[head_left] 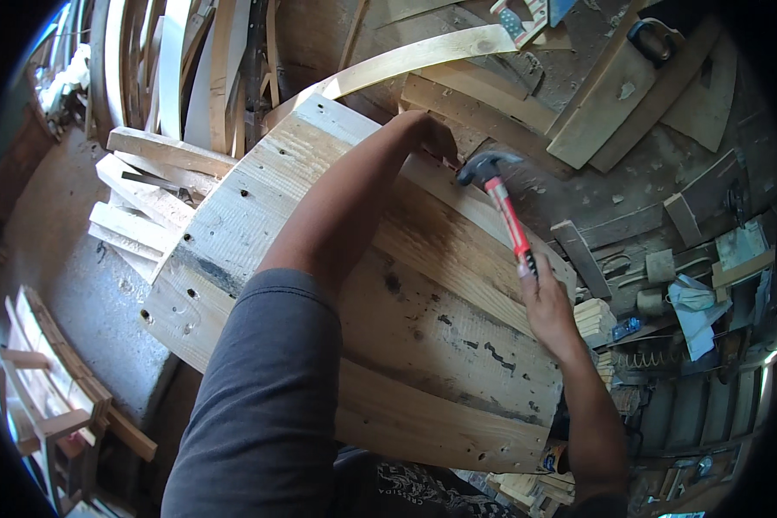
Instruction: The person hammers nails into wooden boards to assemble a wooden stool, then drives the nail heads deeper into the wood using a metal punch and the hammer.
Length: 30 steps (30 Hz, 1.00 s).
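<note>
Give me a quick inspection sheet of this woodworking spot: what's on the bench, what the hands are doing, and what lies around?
Surface: wide plank panel, pale, knotty, with holes and dark stains, lying across the bench.
Job's things: hammer with dark head and red handle, head close to the panel's far edge.
Clutter: wood offcuts stacked on the left; curved wooden strip behind; small blocks and scraps on the right.
Hands: left hand rests at the panel's far edge, fingers hidden; right hand grips the hammer handle.
Cables: nothing seen.
Surroundings: dusty concrete floor, wooden frame pieces lower left.
</note>
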Each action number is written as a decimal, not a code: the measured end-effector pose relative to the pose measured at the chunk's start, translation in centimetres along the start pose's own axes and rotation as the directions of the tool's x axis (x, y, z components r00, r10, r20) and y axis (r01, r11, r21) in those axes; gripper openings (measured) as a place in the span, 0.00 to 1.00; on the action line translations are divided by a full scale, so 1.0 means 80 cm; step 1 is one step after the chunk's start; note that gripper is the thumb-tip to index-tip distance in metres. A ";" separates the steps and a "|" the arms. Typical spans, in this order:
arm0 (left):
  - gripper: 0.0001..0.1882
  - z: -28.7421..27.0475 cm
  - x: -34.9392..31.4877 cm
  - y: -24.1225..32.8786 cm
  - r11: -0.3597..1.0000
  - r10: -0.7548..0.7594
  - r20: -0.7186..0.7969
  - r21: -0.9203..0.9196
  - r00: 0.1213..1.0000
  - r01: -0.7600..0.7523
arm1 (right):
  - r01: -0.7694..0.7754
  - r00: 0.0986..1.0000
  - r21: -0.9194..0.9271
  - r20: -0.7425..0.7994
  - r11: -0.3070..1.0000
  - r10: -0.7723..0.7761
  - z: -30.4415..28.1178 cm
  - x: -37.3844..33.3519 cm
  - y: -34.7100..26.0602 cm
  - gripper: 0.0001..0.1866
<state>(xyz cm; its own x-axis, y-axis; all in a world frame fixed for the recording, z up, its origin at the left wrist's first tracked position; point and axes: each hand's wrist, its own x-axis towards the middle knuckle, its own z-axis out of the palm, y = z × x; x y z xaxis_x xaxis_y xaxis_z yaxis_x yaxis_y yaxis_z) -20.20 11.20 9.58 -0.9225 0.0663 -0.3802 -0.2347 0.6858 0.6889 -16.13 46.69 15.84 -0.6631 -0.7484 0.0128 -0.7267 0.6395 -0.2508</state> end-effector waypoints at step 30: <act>0.10 0.024 -0.176 -0.086 0.976 0.189 -0.791 0.085 0.582 -0.202 | -0.044 0.997 0.173 0.075 0.984 0.031 -0.016 -0.025 0.001 0.14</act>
<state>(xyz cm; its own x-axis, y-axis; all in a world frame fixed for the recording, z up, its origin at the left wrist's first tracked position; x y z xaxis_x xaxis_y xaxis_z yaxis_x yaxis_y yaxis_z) -4.99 6.93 9.04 -0.8239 -0.4045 0.3969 -0.0169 0.7175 0.6964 -15.12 48.47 17.07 -0.6702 -0.7391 -0.0680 -0.6548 0.6319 -0.4146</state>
